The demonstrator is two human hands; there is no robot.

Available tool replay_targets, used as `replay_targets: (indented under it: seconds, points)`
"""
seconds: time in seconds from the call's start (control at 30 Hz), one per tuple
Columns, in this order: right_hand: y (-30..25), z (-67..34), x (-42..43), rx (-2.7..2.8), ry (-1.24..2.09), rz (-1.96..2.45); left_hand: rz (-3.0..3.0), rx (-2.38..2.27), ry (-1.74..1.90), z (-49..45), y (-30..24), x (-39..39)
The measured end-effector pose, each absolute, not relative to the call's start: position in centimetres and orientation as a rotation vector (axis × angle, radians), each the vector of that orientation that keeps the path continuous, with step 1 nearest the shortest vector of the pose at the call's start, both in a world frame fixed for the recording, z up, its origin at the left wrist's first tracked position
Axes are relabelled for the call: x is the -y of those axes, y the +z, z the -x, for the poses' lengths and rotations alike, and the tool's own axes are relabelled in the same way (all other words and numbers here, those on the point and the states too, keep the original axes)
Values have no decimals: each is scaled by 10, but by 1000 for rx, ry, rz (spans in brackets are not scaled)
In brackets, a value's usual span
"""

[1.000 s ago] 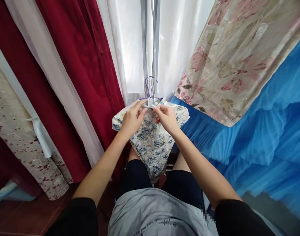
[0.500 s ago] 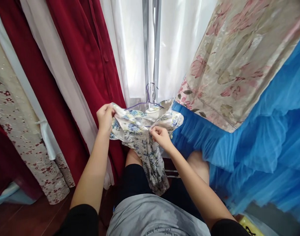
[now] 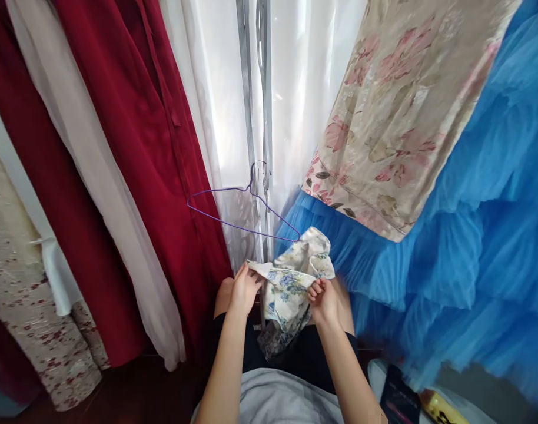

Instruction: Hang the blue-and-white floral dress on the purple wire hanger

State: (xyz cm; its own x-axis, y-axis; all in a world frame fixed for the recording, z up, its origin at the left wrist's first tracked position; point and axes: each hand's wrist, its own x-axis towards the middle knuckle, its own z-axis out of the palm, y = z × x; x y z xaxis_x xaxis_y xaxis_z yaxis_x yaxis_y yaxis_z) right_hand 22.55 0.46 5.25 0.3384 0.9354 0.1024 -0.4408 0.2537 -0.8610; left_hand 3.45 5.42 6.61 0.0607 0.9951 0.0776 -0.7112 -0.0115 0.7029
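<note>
A white garment [image 3: 291, 285] with blue and yellow flowers hangs bunched between my knees; its exact cut cannot be made out. My left hand [image 3: 246, 285] pinches its left edge. My right hand [image 3: 321, 294] has curled fingers closed on the cloth at the lower right. Above them, a purple wire hanger [image 3: 233, 224] hangs from a grey metal upright [image 3: 246, 70], with its left side bare. The hanger's right corner meets the top of the garment, and whether cloth is still hooked on it is unclear.
Dark red drapes [image 3: 123, 147] and a pale drape [image 3: 105, 194] hang at left. White fabric [image 3: 220, 94] backs the upright. At right are a beige flowered cloth [image 3: 384, 129] and blue ruffled tulle [image 3: 450, 253]. A yellow packet [image 3: 443, 406] lies at lower right.
The garment has come off the hanger's left side and dropped lower. My left hand has moved right and down, my right hand down and slightly right, both still on the cloth.
</note>
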Motion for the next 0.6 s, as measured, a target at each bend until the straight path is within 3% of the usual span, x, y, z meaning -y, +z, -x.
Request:
replay_targets:
  seconds: [0.13,0.23,0.33,0.47,0.6]
  points:
    - [51,-230,20,722,900,969,-860,-405,1370,-78,103,-14]
    - [75,-218,39,1063,776,937,-1134,-429,1338,-94,139,16]
    - [98,-210,57,1312,911,862,-1347,-543,1365,-97,158,29]
    - [106,-217,67,1243,1130,840,-1713,-601,1301,-85,152,24]
    - [114,-243,65,1208,1279,849,-1862,-489,833,-65,118,26]
